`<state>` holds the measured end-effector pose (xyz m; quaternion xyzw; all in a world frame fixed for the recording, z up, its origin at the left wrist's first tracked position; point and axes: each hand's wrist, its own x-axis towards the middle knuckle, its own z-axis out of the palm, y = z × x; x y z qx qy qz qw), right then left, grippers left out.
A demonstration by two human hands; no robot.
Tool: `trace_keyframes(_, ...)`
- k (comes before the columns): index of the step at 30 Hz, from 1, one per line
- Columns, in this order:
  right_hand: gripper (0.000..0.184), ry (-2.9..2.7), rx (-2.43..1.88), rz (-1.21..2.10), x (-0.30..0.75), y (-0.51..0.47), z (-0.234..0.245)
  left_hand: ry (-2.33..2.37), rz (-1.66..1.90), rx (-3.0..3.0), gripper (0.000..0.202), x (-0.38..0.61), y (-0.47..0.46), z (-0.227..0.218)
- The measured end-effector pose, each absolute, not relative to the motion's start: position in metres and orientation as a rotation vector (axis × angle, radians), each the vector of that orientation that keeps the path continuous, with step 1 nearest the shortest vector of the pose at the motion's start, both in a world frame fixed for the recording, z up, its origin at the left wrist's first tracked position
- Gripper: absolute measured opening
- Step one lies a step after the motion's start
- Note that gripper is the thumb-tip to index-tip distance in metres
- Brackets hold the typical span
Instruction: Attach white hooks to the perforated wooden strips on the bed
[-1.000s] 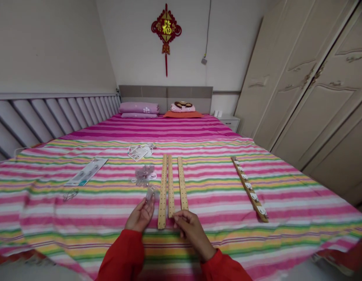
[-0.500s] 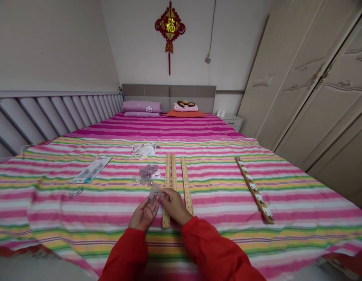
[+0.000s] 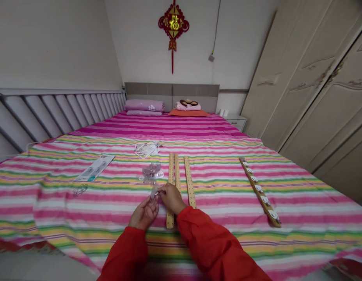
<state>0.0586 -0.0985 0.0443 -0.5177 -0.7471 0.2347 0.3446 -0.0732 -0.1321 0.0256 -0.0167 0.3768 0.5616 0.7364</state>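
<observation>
My left hand [image 3: 145, 214] is turned palm up, its thumb and fingertips closed on the lower end of a small clear plastic packet [image 3: 154, 192]. Fingers of my right hand [image 3: 172, 198] pinch the packet's right side, where a small shiny piece shows; its exact kind is too small to make out. Just beyond lies a pile of similar clear packets [image 3: 151, 171]. Under and beside my right wrist run three wooden strips with rows of holes: a left strip [image 3: 170, 220], a middle strip [image 3: 177, 168] and a right strip [image 3: 189, 179]. My right hand partly covers the left two.
A wooden strip [image 3: 260, 193] bearing several white pieces lies to the right. On the left are a blister card [image 3: 96, 168] and thin wire loops [image 3: 80, 190]. White cards [image 3: 145, 150] sit farther back. All rest on a striped bedspread [image 3: 216, 234]; a wardrobe [image 3: 315, 97] stands right.
My right hand has shifted slightly on the packet, its fingers drawn closer together. The view has turned a little left, so everything on the bed appears farther right.
</observation>
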Motion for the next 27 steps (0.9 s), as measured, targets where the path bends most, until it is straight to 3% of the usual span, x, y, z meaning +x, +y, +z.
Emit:
trace_keyframes(16, 0.020, -1.816, -1.553, 0.576, 0.047, -0.097, 0.048, 0.823, 1.314, -0.071, 0.018, -0.078, -0.128, 0.021)
trace_keyframes(27, 0.018, -1.716, -1.528, 0.510, 0.047, -0.094, 0.039, 0.695, 1.401, -0.093, 0.036, -0.085, -0.137, 0.034)
